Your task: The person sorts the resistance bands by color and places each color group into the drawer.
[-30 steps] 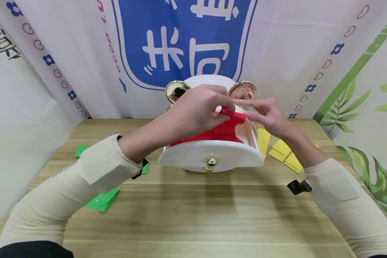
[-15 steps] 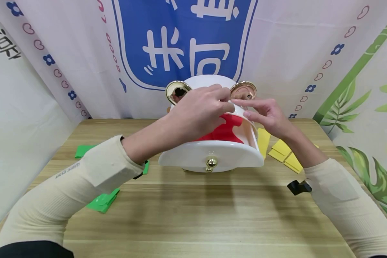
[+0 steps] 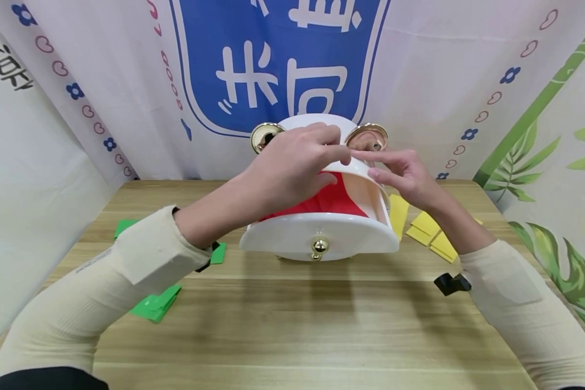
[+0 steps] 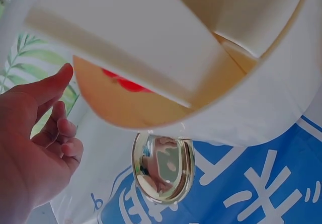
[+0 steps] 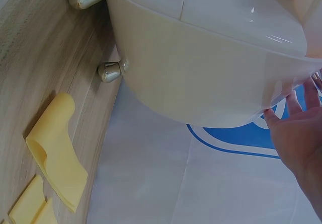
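A white, clock-shaped box [image 3: 356,167] with gold bells stands on the table, its front drawer [image 3: 292,233] pulled out. Inside lies a soft red piece [image 3: 329,201], perhaps felt or cloth; its far part is hidden. Over the opening is my left hand [image 3: 297,162], thumb apart from loosely bent fingers, holding nothing. The left wrist view also shows this hand [image 4: 43,143] beside the box's rim. My right hand [image 3: 404,170] rests straight fingers against the box's upper right side. In the right wrist view, the fingertips of this hand [image 5: 299,133] touch the white shell.
Folded yellow pieces [image 3: 426,230] lie to the right of the box. Green pieces [image 3: 156,304] lie to the left, partly under my left forearm. A printed curtain [image 3: 419,81] hangs close behind the table [image 3: 322,336].
A second ago my left hand pinched the red piece's raised edge. Now its thumb and fingers are apart and the red piece sits lower in the drawer. My right hand stays put.
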A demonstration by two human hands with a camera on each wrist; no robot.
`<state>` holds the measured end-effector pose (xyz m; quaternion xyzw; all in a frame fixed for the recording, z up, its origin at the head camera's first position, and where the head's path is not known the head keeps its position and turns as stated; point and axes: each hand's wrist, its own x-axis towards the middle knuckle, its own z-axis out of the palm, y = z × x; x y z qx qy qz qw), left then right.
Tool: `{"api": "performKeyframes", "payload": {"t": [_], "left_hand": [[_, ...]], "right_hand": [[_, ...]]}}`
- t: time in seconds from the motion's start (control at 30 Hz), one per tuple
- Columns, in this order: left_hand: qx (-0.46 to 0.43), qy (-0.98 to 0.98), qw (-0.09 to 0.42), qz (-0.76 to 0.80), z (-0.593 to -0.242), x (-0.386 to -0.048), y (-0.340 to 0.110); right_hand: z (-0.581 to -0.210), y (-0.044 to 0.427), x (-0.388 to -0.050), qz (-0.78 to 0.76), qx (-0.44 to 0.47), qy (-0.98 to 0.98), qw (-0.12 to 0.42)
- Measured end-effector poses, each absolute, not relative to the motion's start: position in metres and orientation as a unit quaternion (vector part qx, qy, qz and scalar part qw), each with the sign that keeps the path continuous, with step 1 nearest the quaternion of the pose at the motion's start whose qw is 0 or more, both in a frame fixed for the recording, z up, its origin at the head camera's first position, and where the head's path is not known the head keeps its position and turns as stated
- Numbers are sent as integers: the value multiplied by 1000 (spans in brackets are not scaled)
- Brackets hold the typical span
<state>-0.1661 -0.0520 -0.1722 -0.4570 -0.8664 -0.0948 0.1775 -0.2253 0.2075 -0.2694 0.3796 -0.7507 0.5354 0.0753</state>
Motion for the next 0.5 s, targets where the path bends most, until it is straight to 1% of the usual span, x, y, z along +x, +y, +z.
{"api": "performKeyframes", "payload": {"t": [0.1,0.2,0.43,0.5], "left_hand": [[-452,-867,165,-131,-170,-161,-58],[-459,-856,164,-174,-169,-154,-65],[-512,-805,195,-228,-178,-138,-80],[-532,-785,195,-251,-181,-134,-83]], "right_hand": [[-270,208,-226,537,381,-749,71],[-270,207,-226,538,382,-748,71],[-269,208,-226,543,384,-743,70],[-269,208,-226,544,385,-743,69]]}}
